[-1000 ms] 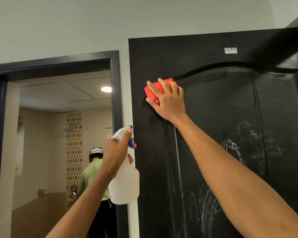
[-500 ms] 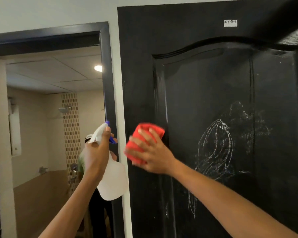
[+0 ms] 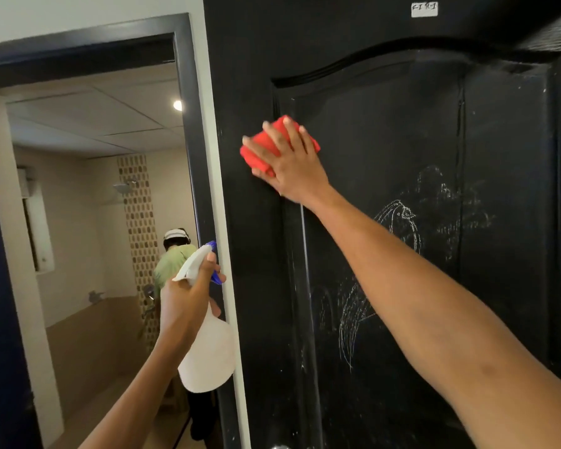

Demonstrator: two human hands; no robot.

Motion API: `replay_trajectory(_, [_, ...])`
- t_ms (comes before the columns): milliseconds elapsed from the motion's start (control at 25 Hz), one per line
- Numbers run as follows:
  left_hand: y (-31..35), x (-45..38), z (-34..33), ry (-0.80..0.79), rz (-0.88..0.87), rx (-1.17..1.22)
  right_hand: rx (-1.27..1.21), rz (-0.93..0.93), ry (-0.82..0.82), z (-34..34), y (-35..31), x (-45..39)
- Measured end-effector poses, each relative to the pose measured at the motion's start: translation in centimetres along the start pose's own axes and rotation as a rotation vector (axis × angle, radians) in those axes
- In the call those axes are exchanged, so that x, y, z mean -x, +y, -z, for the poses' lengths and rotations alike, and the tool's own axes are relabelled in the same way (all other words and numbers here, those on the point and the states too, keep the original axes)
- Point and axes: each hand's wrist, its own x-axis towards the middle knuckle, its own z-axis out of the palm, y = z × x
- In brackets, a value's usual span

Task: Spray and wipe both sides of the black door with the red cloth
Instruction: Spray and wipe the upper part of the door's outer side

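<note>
Left hand grips spray bottle, right hand presses red cloth flat on black door.
Far left, doorway into tiled bathroom, person in green shirt (image 3: 172, 267) inside. Left hand (image 3: 183, 303) curled round neck of white plastic spray bottle (image 3: 208, 358), blue nozzle. Right hand (image 3: 292, 166), fingers straight and spread, holds folded red cloth (image 3: 256, 150) against glossy black door (image 3: 386, 124) at raised panel's upper left corner. Chalky white scribbles (image 3: 399, 222) on panel, small paper label (image 3: 424, 9) up top.

The cloth (image 3: 277, 147) is lying against the door (image 3: 386, 254), under the right hand (image 3: 292, 163); the spray bottle (image 3: 208, 345) is hanging left of the door.
</note>
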Motion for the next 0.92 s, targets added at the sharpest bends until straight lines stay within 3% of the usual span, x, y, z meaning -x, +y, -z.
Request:
replay_trajectory(120, [-1.1,-0.1,0.8,0.007,0.010,-0.014,-0.054,-0.147,0.073,-0.9,-2.8,0.4])
replay_trajectory(280, [-3.5,1.0,1.2,-0.010,0.031,-0.024,-0.107,0.184,0.054,-7.2,-9.7,12.4])
replay_trajectory(520, [-8.8,5.6,0.2,-0.103,0.030,-0.066,-0.103,0.590,-0.413,-13.2,-18.5,34.2])
replay_trajectory(640, [-11.4,7.9,-0.1,-0.122,0.092,-0.076,-0.085,0.672,-0.506,-14.7,-19.9,42.2])
replay_trajectory(840, [-12.8,9.7,-0.2,-0.154,0.147,-0.082,-0.034,0.695,-0.448,-14.7,-18.2,43.9])
replay_trajectory(920, [-11.8,9.3,-0.5,-0.164,0.133,-0.074,-0.056,0.587,-0.353,-13.8,-16.4,40.7])
